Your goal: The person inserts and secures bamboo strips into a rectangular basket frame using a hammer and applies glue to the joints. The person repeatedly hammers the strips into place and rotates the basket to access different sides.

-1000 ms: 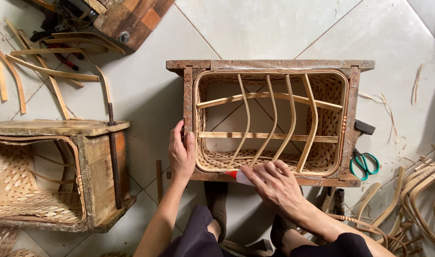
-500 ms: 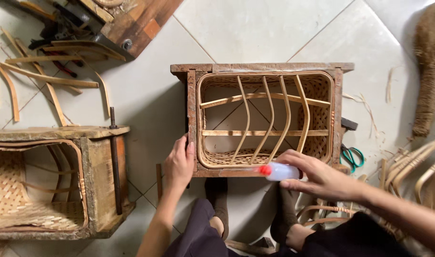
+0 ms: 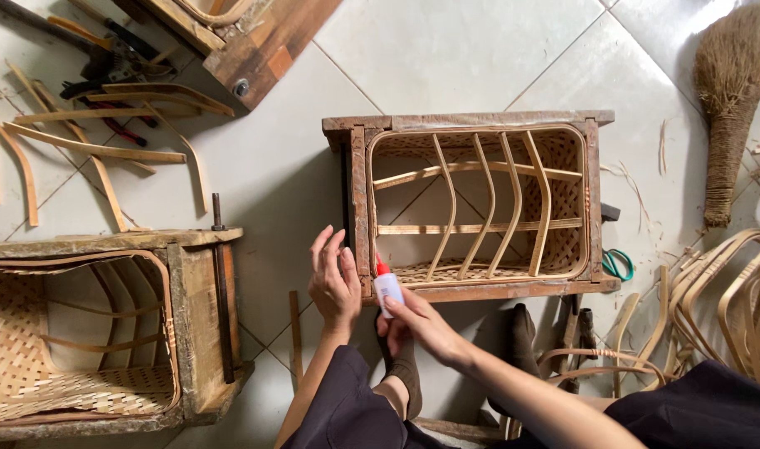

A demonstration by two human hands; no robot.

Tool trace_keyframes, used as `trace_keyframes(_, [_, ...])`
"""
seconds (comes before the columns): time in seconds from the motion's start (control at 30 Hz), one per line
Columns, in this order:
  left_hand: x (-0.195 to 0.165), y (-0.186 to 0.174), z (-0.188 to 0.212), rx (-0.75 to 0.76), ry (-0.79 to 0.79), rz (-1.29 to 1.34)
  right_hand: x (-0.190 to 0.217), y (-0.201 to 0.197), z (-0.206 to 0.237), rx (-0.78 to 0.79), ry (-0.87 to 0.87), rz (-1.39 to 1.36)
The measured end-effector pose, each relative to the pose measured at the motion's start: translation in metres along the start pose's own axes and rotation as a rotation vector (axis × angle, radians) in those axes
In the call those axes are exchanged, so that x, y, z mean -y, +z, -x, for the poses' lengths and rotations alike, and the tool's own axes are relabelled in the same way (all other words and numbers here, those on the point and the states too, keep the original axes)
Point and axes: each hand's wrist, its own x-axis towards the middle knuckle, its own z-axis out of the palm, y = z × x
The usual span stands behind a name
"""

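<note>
Right hand (image 3: pixel 421 324) grips a small white glue bottle (image 3: pixel 388 288) with a red tip, nozzle up, touching the near-left corner of the wooden mould frame (image 3: pixel 471 121) on the tiled floor (image 3: pixel 471 50). Left hand (image 3: pixel 333 283) is open, fingers spread and raised, palm against the frame's left post just beside the bottle; holds nothing. Inside the frame sits a half-built bamboo basket (image 3: pixel 480 208): woven sides, bent ribs crossed by horizontal slats, floor showing through. A second wooden mould (image 3: pixel 193 283) with another woven basket (image 3: pixel 31 366) lies at the left edge of the floor, a metal rod (image 3: pixel 222 291) along its right side. Loose bamboo strips (image 3: pixel 97 150) and red-handled pliers (image 3: pixel 118 131) lie at the far-left, near a wooden block (image 3: pixel 264 41). Green-handled scissors (image 3: pixel 617 264) sit just right of the frame. A straw broom (image 3: pixel 729 108) lies at the far-right; bent bamboo hoops (image 3: pixel 729 291) pile at the right edge.
</note>
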Motion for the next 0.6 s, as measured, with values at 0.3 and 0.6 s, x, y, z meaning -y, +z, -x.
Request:
trace_keyframes(0.3, [0.005,0.0019,0.0008,0.0,0.031,-0.051,-0.0061,0.0116,-0.0081,-0.065,0.011,-0.068])
trace_keyframes(0.6, [0.0098,0.0057,0.0028,0.016,0.019,-0.075,-0.011,0.0093,-0.0121,-0.1,0.05,-0.129])
